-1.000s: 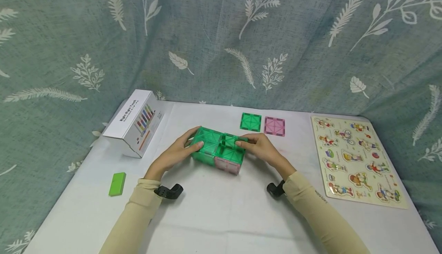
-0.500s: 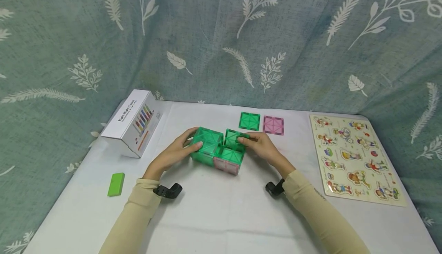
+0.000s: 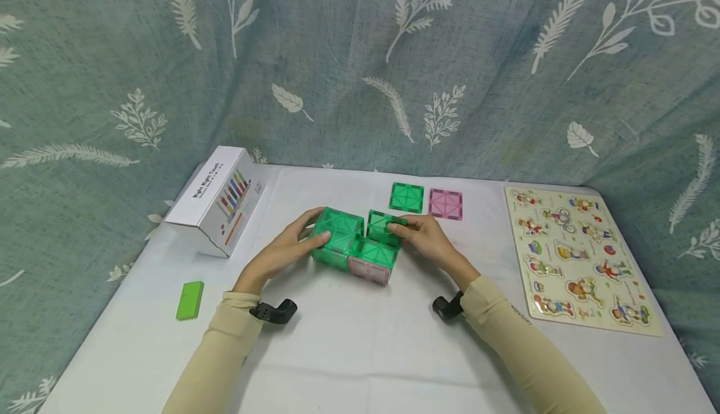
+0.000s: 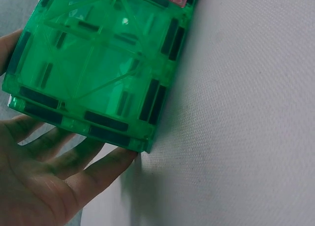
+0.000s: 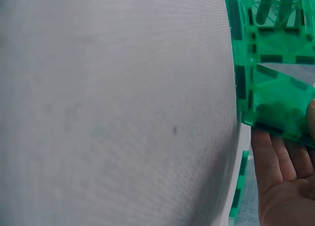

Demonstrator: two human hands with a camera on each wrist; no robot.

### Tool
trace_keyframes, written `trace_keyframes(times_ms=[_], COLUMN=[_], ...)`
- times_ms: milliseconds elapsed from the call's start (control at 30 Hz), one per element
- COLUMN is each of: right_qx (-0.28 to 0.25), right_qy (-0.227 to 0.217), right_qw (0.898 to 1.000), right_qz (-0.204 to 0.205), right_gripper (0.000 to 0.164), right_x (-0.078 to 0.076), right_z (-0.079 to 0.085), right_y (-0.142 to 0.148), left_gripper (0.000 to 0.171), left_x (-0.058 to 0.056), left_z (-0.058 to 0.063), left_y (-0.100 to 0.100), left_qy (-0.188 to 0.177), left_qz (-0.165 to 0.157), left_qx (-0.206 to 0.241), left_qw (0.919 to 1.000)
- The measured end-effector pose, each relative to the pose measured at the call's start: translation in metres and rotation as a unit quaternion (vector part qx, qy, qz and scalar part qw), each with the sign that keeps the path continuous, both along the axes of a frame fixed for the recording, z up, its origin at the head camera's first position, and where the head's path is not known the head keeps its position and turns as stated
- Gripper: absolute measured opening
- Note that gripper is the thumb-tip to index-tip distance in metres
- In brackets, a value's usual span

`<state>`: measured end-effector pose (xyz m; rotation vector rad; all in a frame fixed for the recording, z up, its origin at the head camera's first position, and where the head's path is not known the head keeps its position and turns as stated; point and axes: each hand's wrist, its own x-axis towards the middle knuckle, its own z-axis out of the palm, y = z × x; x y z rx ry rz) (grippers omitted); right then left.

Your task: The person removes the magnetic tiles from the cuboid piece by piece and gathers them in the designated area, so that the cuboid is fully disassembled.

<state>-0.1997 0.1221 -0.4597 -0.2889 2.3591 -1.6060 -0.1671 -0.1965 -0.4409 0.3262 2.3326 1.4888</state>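
The tile assembly (image 3: 340,229) sits on the white-covered table (image 3: 360,351), well in from the near edge and closer to the far one. Chief concern, in my judgement: the raised green tile (image 3: 382,227) stands tilted at the assembly's right part. It meets, or nearly meets, the assembly along one side – the right wrist view shows a wedge-shaped gap along another. A twist at that tile could make it catch crooked or pull a neighbouring panel loose; too hard a squeeze at the opposite end could open a seam.

Hand pose: the left hand (image 3: 281,251) grips the left end, thumb on top, fingers around that end. The right hand (image 3: 430,239) pinches the raised tile between thumb and fingers, forearm reaching in from the near edge. A spare green tile (image 3: 407,197) and pink tile (image 3: 446,204) lie flat near the far edge, apart from both hands.
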Motion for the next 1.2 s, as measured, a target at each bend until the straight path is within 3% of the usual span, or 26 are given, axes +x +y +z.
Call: trace_keyframes(times_ms=[267, 467, 833, 1200], right_qx=[-0.005, -0.011, -0.009, -0.019], right_qy=[-0.005, 0.000, 0.013, 0.000], right_qw=[1.000, 1.000, 1.000, 1.000], right_qz=[0.008, 0.007, 0.003, 0.009], right_gripper=[0.032, 0.035, 0.031, 0.037], right_x=[0.008, 0.000, 0.002, 0.002], right_z=[0.017, 0.001, 0.004, 0.003], right_y=[-0.002, 0.000, 0.000, 0.000], left_gripper=[0.072, 0.072, 0.071, 0.073], left_x=[0.002, 0.002, 0.003, 0.002], left_z=[0.002, 0.002, 0.002, 0.003], left_y=[0.002, 0.002, 0.002, 0.001], left_qy=[-0.005, -0.004, -0.003, -0.005], left_qz=[0.005, 0.006, 0.008, 0.006], left_qx=[0.000, 0.001, -0.001, 0.000], left_qw=[1.0000, 1.0000, 1.0000, 1.0000])
